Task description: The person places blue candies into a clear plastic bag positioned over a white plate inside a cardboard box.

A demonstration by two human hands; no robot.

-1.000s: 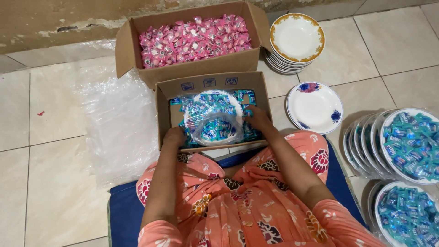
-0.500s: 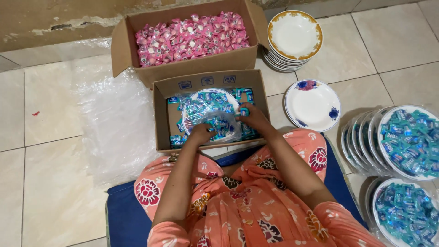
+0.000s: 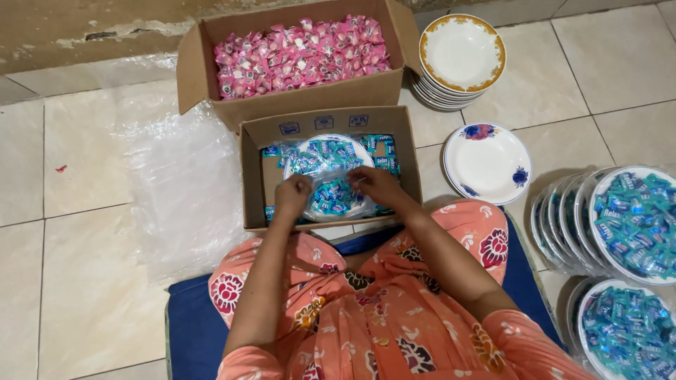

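Note:
A small cardboard box (image 3: pixel 253 176) in front of my knees holds a white plate (image 3: pixel 304 150) heaped with blue-wrapped candies (image 3: pixel 331 193) under clear plastic wrap. My left hand (image 3: pixel 292 195) and my right hand (image 3: pixel 377 186) are both over the plate's near side, fingers pinching the plastic wrap together between them. More loose blue candies lie in the box around the plate.
Behind stands a larger cardboard box (image 3: pixel 193 77) full of pink-wrapped candies (image 3: pixel 299 53). A stack of gold-rimmed bowls (image 3: pixel 461 53) and a flowered plate (image 3: pixel 486 162) sit to the right. Wrapped plates of blue candies (image 3: pixel 634 225) lean at far right. A clear plastic sheet (image 3: pixel 179 190) lies left.
Both hands have moved inward from the plate's outer edges to its near middle, gathering the plastic wrap between them.

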